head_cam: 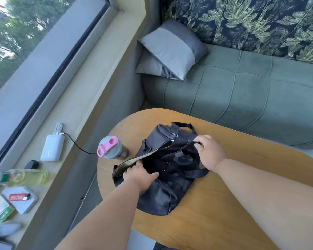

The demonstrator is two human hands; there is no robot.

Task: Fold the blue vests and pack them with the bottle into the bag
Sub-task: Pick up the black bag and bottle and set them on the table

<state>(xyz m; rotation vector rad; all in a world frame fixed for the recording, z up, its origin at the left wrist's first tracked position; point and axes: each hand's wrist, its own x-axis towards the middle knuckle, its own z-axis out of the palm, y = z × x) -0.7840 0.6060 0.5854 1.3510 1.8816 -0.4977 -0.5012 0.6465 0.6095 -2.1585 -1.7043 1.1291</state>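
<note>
Black bag (163, 177) lies on its side on the wooden desk (224, 213), near the rounded end, w/ its zip mouth pulled apart and the pale lining showing along the left flap. My left hand (139, 175) is at the near-left edge of that opening, fingers curled over the flap's rim, thumb lying across the dark fabric, so that grip is closed on the bag. My right hand (209, 154) is on the opp. side, far-right edge of the mouth, thumb and fingers pinching a black strap or edge of the bag, so that grip is closed on the bag too. The opening sits between both hands; inside it's too dark to tell what's in there.

Bottle (110, 147), grey lid w/ pink flip cap, stands upright on the desk just left of the bag, close to it but not touching either hand.

On the window ledge (83, 98) to the left: white power bank (52, 147) w/ a black cable running toward the desk, a clear bottle of yellow liquid (28, 177) lying down, a red lighter (19, 197) on a pale pad. Beyond the desk, a green sofa (251, 96) w/ grey cushions (170, 49).
</note>
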